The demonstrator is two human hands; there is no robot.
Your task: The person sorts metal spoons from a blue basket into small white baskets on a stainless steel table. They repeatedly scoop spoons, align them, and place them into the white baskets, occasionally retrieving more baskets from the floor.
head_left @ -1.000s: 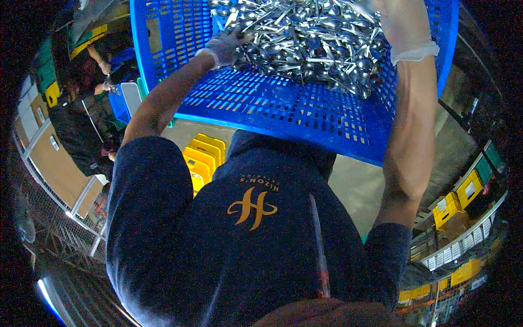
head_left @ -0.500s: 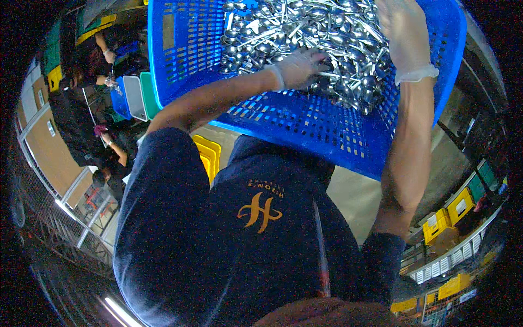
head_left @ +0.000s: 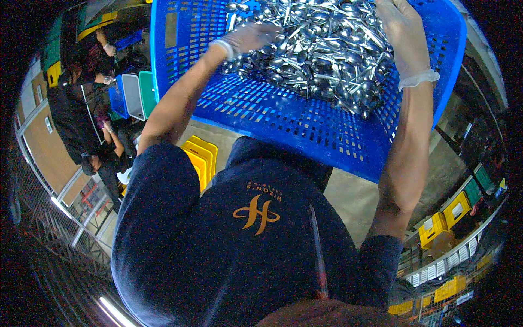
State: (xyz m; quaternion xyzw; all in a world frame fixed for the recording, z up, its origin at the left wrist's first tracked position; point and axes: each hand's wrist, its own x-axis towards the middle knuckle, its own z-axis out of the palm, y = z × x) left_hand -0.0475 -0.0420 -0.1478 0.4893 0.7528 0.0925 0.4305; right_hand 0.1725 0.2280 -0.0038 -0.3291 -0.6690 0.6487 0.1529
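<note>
A big blue perforated plastic basket (head_left: 305, 122) spans the top of the view, tilted toward me. Inside lies a heaped pile of shiny metal spoons (head_left: 321, 54). My left hand (head_left: 250, 41), in a clear glove, reaches over the basket's near wall and rests at the left part of the pile. Its fingers are stretched out and slightly blurred, with no spoon visibly held. Also gloved, my right hand (head_left: 403, 41) lies along the right side of the pile, beside the basket's right wall. Its fingers look extended and apart, though their tips run off the upper edge.
Yellow stacked bins (head_left: 200, 158) stand on the floor below the basket. To the left are a grey bin (head_left: 133, 97), a green bin (head_left: 146, 92) and co-workers in dark clothes (head_left: 71, 120). Yellow crates (head_left: 436, 229) sit at the far right, near a white railing.
My left hand has moved left and a little up, from the middle of the spoon pile to its left part. My right hand stays nearly in place. A co-worker at the left has shifted.
</note>
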